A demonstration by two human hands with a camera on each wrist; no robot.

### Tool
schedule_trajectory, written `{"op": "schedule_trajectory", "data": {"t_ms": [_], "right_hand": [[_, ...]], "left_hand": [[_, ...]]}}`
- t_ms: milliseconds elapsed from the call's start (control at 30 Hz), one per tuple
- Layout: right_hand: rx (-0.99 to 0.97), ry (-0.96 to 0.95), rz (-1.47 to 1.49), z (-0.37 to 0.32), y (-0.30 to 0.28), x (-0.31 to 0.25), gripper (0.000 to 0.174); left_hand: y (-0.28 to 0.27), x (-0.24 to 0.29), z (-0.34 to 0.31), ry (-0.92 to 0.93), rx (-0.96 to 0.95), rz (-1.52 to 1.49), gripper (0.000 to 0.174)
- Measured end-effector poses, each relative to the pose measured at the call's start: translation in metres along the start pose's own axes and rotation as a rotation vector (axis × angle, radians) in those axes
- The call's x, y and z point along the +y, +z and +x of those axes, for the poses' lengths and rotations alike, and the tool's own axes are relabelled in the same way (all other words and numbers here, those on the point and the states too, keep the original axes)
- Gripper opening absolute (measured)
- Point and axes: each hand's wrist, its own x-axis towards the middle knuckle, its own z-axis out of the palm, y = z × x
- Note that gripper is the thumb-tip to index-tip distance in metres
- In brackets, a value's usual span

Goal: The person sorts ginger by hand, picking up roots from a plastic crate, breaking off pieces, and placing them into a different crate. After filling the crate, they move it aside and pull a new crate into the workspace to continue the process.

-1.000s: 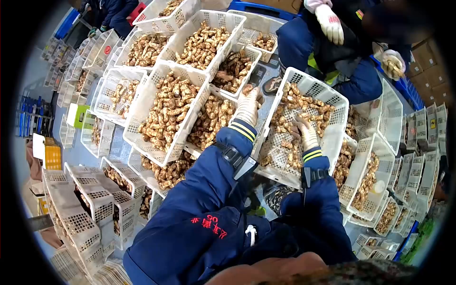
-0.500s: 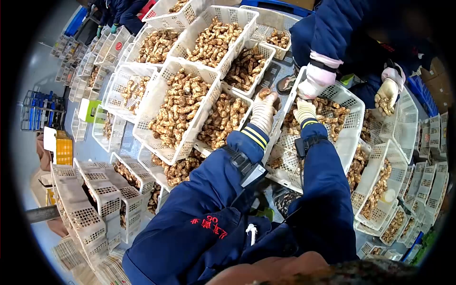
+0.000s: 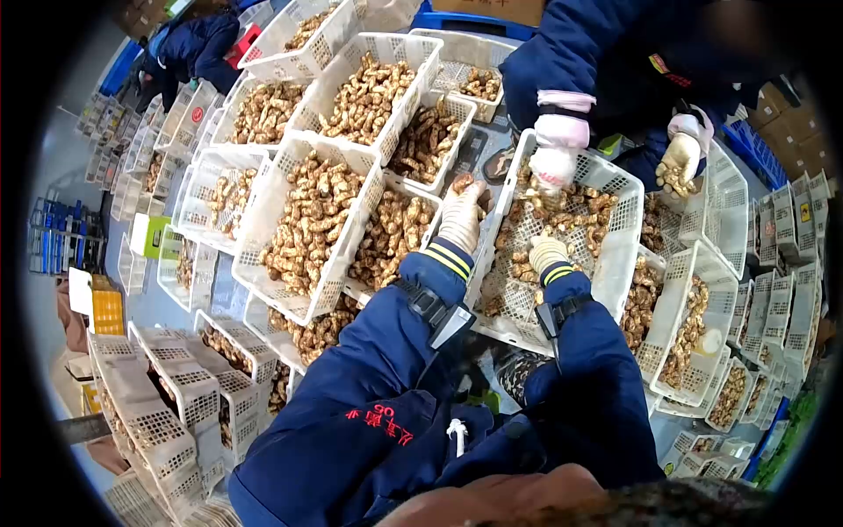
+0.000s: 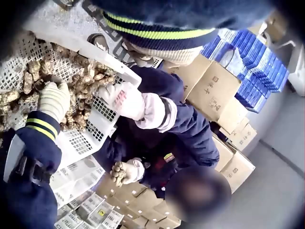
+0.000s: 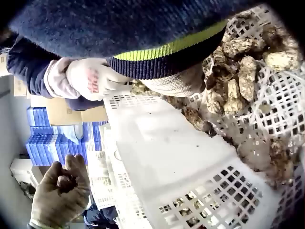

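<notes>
My left hand (image 3: 461, 220) is held up left of a white perforated crate (image 3: 634, 233), its fingers and thumb curled round a knobby brown piece (image 3: 462, 183). The right wrist view also shows this left hand (image 5: 62, 198) gripping the piece. Inside the crate, my gloved right hand (image 3: 550, 255) reaches down among tan, knobby pieces (image 3: 593, 206). The left wrist view has the right hand (image 4: 54, 99) with its fingers bent down at the pieces; whether they pinch one is hidden.
Across the crate, another person's gloved hand (image 3: 555, 165) reaches in at its far end; their other hand (image 3: 679, 165) holds pieces. Filled crates (image 3: 255, 263) stand close on the left, more (image 3: 672, 321) on the right. Cardboard boxes (image 4: 214, 90) are stacked beyond.
The other person's hand has come down into the crate's far end. My right hand went toward that end, then came back nearer me. My left hand still holds its piece beside the crate.
</notes>
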Motion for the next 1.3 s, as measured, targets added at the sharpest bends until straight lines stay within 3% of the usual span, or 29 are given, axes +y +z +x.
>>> {"op": "schedule_trajectory", "data": {"t_ms": [33,100,133,167,233,267,300,400,500,567,633,667,767,800,833,900,967,1067,1133,1200,1233,1300], "right_hand": [[-0.111,0.1,0.174,0.019,-0.007,0.0,0.026],[0.155,-0.066,0.333,0.005,-0.006,0.011,0.028],[-0.243,0.148,0.466,0.029,-0.016,0.006,0.039],[-0.276,0.055,0.309,0.032,-0.011,0.008,0.043],[-0.068,-0.2,0.095,0.003,0.006,0.009,0.041],[0.035,-0.291,0.049,0.01,0.027,0.015,0.048],[0.075,-0.273,0.045,0.013,0.041,0.018,0.056],[0.132,-0.156,0.107,-0.021,0.021,0.007,0.054],[-0.007,0.01,0.019,-0.021,0.019,-0.001,0.057],[-0.009,-0.011,-0.052,-0.009,0.022,0.002,0.056],[-0.022,0.083,0.032,-0.013,0.008,0.002,0.054],[-0.024,0.102,0.201,-0.015,0.001,0.008,0.059],[0.379,-0.076,0.714,-0.024,0.032,0.044,0.052],[0.401,-0.079,0.916,-0.003,0.06,0.062,0.052],[0.2,-0.167,1.575,-0.032,0.038,0.057,0.068],[0.117,-0.218,1.832,-0.093,-0.003,0.048,0.082],[0.142,-0.156,1.886,-0.133,-0.028,0.04,0.08],[0.132,-0.356,1.964,-0.161,-0.033,0.041,0.068],[0.319,-0.284,1.832,-0.164,-0.027,0.042,0.067],[0.358,-0.245,1.833,-0.155,-0.021,0.045,0.064],[0.485,-0.253,1.728,-0.16,-0.017,0.047,0.064],[0.828,-0.262,1.442,-0.151,-0.014,0.039,0.064]], "left_hand": [[0.001,0.001,-0.001,0.009,-0.015,-0.008,0.039],[0.004,0.003,-0.003,-0.02,0.034,0.026,0.041],[0.004,0.003,-0.005,-0.019,0.034,0.025,0.041],[0.005,0.003,-0.007,-0.02,0.034,0.023,0.041],[0.001,0.001,-0.002,-0.045,0.01,0.035,0.04],[0.004,0.003,-0.006,-0.045,0.003,0.035,0.039],[0.007,0.006,-0.009,-0.042,-0.007,0.032,0.038],[0.003,0.0,-0.005,-0.039,-0.016,0.039,0.037],[0.002,-0.003,-0.003,-0.001,-0.059,0.021,0.035],[0.001,-0.003,-0.002,-0.035,-0.036,0.071,0.033],[-0.003,-0.005,0.002,-0.101,-0.052,0.154,0.017],[-0.006,-0.008,0.004,-0.136,-0.082,0.17,0.016],[0.003,-0.01,-0.006,-0.224,-0.259,0.153,0.016],[0.005,-0.013,-0.009,-0.263,-0.336,0.122,0.018],[0.006,-0.016,-0.012,-0.3,-0.413,0.092,0.02],[0.009,-0.019,-0.018,-0.367,-0.553,0.163,0.029],[0.017,-0.021,-0.036,-0.371,-0.533,0.062,0.033],[0.025,-0.02,-0.056,-0.417,-0.62,-0.017,0.044],[0.029,-0.022,-0.064,-0.447,-0.598,-0.048,0.05],[0.035,-0.025,-0.072,-0.486,-0.538,-0.086,0.063],[0.03,-0.03,-0.066,-0.553,-0.605,-0.175,0.066],[0.031,-0.036,-0.071,-0.579,-0.532,-0.213,0.069]]}}
